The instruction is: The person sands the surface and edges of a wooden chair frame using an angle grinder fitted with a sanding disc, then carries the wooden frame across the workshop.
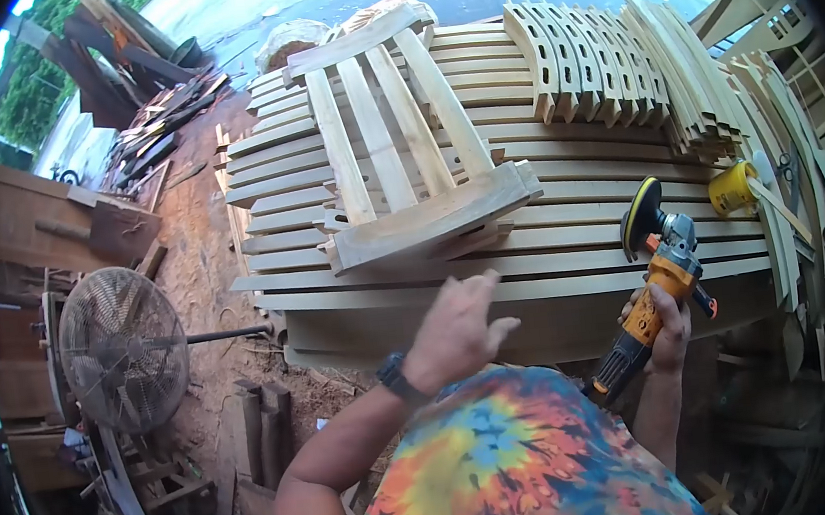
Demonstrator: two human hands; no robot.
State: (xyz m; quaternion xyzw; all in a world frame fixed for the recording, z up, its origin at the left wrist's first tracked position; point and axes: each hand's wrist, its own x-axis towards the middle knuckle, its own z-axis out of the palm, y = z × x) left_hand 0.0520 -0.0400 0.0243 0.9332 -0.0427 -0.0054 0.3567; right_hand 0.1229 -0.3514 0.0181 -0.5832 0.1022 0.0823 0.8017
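My right hand [670, 331] is wrapped round the orange and black body of an angle grinder [671, 281]. Its round pad with a yellow backing [643, 218] points up and to the left, apart from the wood. My left hand [454, 332], a dark watch on its wrist, hovers near the front edge of the slatted stack. Its thumb stands away from the partly bent fingers, and nothing is in it. Beyond it, a wooden chair back [391, 149] with several upright slats between two curved rails lies on the stack, untouched by either hand.
Long boards [615, 171] form the stacked work surface. Slotted curved rails [578, 59] stand in a row at the back right. A yellow container [732, 189] sits on the right, near scissors [786, 168]. A floor fan [125, 348] stands left, with scrap wood around.
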